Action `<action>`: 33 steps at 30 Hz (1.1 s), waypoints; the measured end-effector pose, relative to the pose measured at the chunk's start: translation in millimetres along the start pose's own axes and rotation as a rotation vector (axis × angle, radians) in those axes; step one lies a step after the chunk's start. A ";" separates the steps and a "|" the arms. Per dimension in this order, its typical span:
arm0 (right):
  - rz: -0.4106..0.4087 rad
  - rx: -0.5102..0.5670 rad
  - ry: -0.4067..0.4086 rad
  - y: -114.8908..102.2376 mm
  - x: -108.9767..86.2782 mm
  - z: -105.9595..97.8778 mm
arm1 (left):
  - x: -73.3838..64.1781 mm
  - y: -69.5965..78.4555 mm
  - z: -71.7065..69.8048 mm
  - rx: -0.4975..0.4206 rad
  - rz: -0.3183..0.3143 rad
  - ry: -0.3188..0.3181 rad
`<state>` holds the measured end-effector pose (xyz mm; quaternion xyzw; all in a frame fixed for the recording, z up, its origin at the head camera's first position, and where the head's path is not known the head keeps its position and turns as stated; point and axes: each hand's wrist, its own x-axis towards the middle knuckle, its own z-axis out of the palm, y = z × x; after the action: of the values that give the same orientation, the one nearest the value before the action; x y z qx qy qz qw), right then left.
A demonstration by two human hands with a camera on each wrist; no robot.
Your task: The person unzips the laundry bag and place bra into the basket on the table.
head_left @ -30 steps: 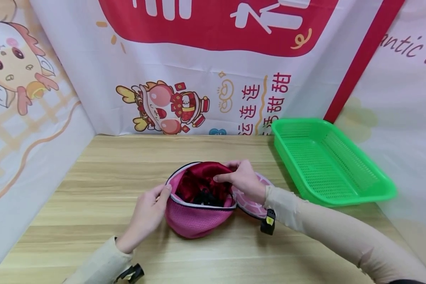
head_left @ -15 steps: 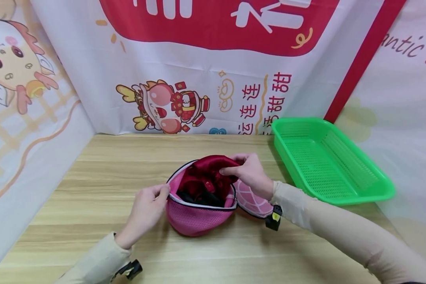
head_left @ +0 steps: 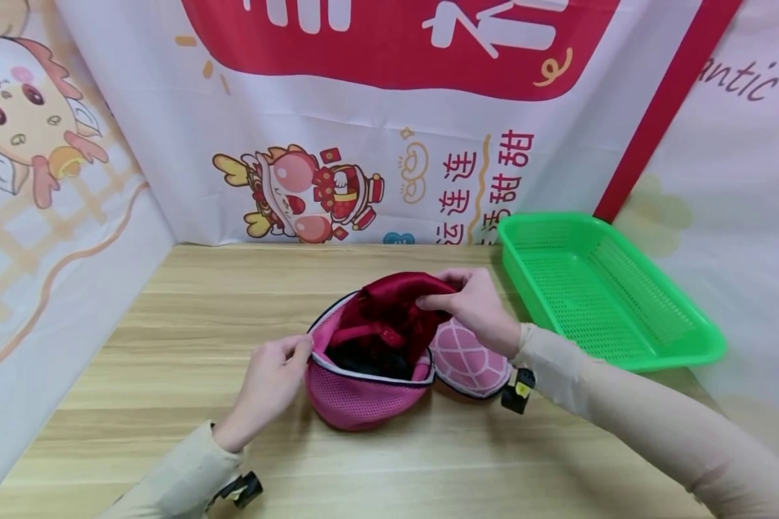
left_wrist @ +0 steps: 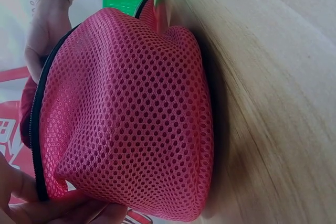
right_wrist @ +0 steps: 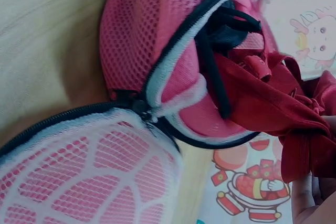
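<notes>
A pink mesh laundry bag (head_left: 362, 404) stands on the table, unzipped, its round lid (head_left: 469, 360) folded out to the right. My left hand (head_left: 266, 386) pinches the bag's rim at its left side. With thumb and fingers, my right hand (head_left: 483, 308) grips a dark red satin bra (head_left: 402, 290) above the bag's far right rim. Thin straps and a small slider show on the bra (right_wrist: 257, 95) in the right wrist view; its lower part is still inside the bag. Black fabric with straps (right_wrist: 227, 34) lies deeper in the bag, partly hidden.
A green plastic basket (head_left: 591, 310) stands at the back right of the wooden table (head_left: 188, 324). Printed cloth (head_left: 396, 166) hangs behind the table and along both sides. Black cameras are strapped to both wrists.
My right hand has moved up and to the right, drawing the red bra partly out of the bag. More black fabric and the lid now show. My left hand stays on the rim.
</notes>
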<state>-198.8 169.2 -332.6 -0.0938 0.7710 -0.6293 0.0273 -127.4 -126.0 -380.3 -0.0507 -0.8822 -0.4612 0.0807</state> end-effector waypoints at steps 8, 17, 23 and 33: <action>-0.039 -0.023 0.031 -8.8 0.9 -14.0 | 0.2 0.6 0.5 -0.004 0.003 -0.002; -0.045 0.059 0.102 -14.4 4.7 -23.7 | 1.5 -4.4 2.3 -0.003 0.024 -0.005; -0.028 0.115 0.120 -22.5 7.4 -30.7 | -1.5 -5.0 0.8 -0.003 0.007 -0.009; 0.004 0.206 0.159 -34.7 8.4 -45.9 | -3.0 -5.0 -1.0 -0.037 -0.005 -0.035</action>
<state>-210.5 205.3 -288.6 -0.0390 0.7022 -0.7106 -0.0232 -125.2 -129.7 -384.3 -0.0581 -0.8749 -0.4766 0.0630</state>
